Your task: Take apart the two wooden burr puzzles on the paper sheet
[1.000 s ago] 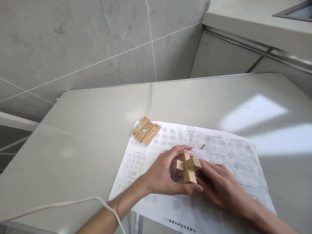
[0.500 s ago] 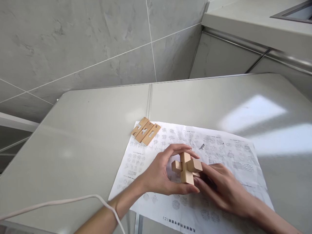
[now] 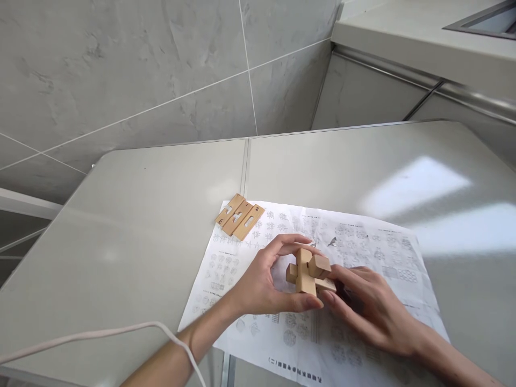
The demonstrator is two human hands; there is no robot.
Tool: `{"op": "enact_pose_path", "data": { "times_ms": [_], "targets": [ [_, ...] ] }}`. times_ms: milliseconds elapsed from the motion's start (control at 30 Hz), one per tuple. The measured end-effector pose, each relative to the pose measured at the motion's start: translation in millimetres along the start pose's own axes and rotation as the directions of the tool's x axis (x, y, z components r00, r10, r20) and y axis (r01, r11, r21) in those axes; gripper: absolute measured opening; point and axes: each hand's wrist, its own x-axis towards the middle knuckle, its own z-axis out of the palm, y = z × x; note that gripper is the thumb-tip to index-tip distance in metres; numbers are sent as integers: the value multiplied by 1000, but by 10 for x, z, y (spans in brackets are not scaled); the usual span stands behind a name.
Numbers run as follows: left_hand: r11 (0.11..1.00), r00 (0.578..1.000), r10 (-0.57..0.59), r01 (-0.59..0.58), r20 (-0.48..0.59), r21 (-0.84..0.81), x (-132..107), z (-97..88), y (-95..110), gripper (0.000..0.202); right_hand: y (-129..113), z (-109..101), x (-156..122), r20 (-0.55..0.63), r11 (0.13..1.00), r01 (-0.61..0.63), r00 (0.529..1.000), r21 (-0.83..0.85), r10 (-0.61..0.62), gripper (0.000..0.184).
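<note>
A cross-shaped wooden burr puzzle [image 3: 306,274] of interlocking light blocks is held above the printed paper, just right of the middle in the head view. My left hand [image 3: 269,279] grips it from the left, the thumb at its near end and the fingers at its far end. On the other side, my right hand [image 3: 368,303] pinches the right-hand blocks between thumb and fingers. Part of the puzzle is hidden behind the right fingers. Three flat notched wooden pieces with handwritten numbers [image 3: 239,217] lie side by side at the paper's far left corner.
The creased instruction sheet [image 3: 226,309] with small printed diagrams lies on a pale glossy table [image 3: 121,242]. A small silvery scrap [image 3: 332,242] rests on it beyond my hands. A white cable [image 3: 100,332] crosses my left forearm. A tiled wall [image 3: 161,64] stands behind the table.
Both hands have shifted slightly left and away with the puzzle, which has tilted a little. More of the lower right block shows beside my right fingertips. The numbered pieces stay put.
</note>
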Motion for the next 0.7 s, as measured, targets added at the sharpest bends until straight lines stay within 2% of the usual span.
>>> {"op": "enact_pose_path", "data": {
  "times_ms": [133,267,367,567,700],
  "targets": [
    [1000,1000,-21,21,-6,-3,-7,2,14,96,15,16,-1,-9,1000,-9,1000,10,9,14],
    [999,999,-24,25,-41,22,-9,17,46,92,16,28,26,-22,995,-36,999,93,38,10],
    [999,998,-33,35,-53,21,-5,25,56,91,6,25,35,-41,990,-53,997,132,59,12],
    [1000,998,-23,23,-57,2,9,34,50,87,-12,4,39,-7,970,-123,992,210,128,16],
    [1000,999,-8,7,-53,-13,14,30,42,86,-33,-4,57,-30,963,-116,991,242,127,19]
  ]
}}
